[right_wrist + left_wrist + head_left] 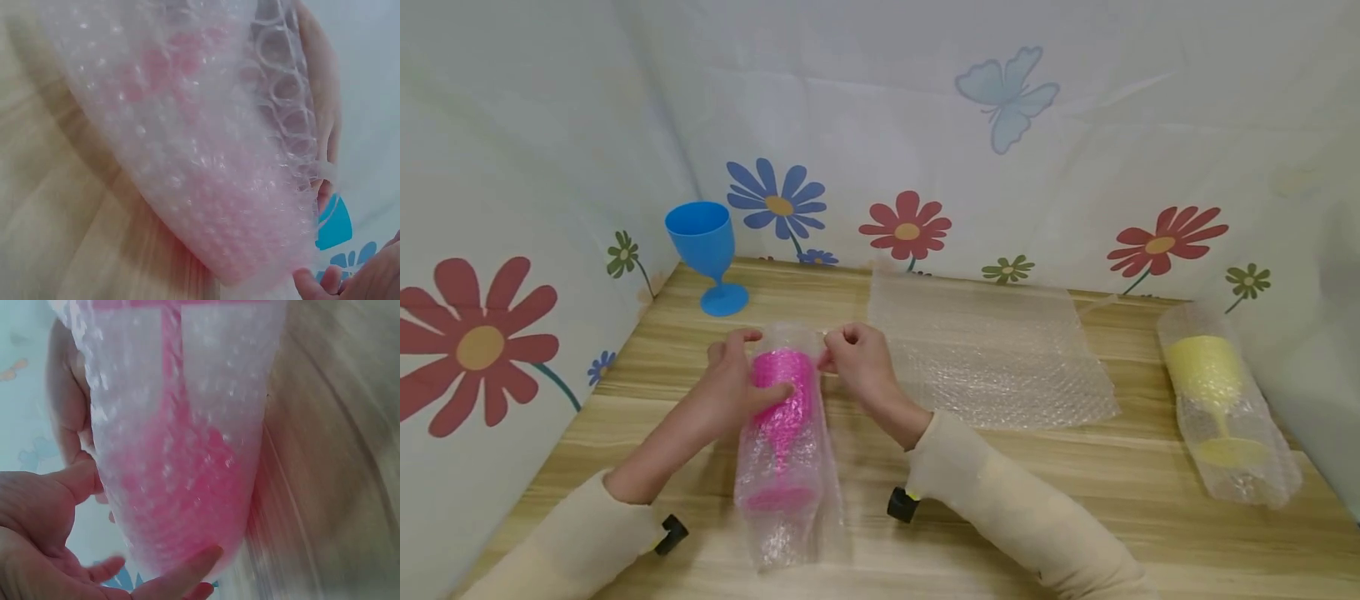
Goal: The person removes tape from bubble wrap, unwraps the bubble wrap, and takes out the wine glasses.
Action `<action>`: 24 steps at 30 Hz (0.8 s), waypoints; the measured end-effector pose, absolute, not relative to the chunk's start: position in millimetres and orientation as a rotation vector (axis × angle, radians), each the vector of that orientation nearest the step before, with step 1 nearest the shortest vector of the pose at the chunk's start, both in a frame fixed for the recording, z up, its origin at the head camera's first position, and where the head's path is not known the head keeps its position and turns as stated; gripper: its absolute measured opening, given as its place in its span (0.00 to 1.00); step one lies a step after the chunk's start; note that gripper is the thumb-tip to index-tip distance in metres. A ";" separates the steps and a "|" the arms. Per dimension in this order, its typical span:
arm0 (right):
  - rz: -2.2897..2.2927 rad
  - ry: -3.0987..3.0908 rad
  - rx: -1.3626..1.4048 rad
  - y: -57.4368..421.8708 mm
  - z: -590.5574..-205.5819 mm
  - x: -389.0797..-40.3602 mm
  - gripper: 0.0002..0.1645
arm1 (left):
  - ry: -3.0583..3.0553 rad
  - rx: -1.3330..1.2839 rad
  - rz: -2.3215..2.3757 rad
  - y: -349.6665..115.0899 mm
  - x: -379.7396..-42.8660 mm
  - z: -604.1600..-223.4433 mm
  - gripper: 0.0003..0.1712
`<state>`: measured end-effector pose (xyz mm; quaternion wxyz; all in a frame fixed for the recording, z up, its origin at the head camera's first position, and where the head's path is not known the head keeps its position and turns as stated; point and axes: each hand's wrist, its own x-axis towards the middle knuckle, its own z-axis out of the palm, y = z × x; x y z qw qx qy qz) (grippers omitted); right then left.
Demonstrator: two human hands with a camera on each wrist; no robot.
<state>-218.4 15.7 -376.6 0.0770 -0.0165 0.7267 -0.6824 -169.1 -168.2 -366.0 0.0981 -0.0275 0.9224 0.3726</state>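
A pink goblet (782,387) lies on the table inside a sleeve of clear bubble wrap (775,542), its bowl toward the back wall. My left hand (730,379) holds the bundle by the bowl, thumb across the top and fingers along the left side and rim end. On the other side, my right hand (861,358) is curled, with thumb and forefinger pinching the wrap's edge beside the rim. The right wrist view shows the right fingertips (306,282) at the wrap's end; the left wrist view shows a left fingertip (209,556) against the bowl.
A blue goblet (703,250) stands upright at the back left. Flat bubble wrap (992,358) lies behind and right of my right hand. At the far right lies a yellow goblet (1206,367) wrapped in bubble wrap. Flower-printed cloth walls (865,108) border the wooden table (970,517).
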 end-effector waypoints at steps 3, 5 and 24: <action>-2.112 2.093 -0.030 12.8 -375.9 -217.1 0.05 | 2.776 0.004 1.064 -166.0 -164.1 -365.0 0.40; -2.150 2.041 -0.024 10.6 -376.0 -216.3 0.06 | 2.779 0.035 1.034 -163.9 -161.8 -364.4 0.35; -2.244 2.142 -0.074 23.8 -376.1 -204.7 0.08 | 2.811 -0.059 0.927 -163.2 -156.5 -372.4 0.49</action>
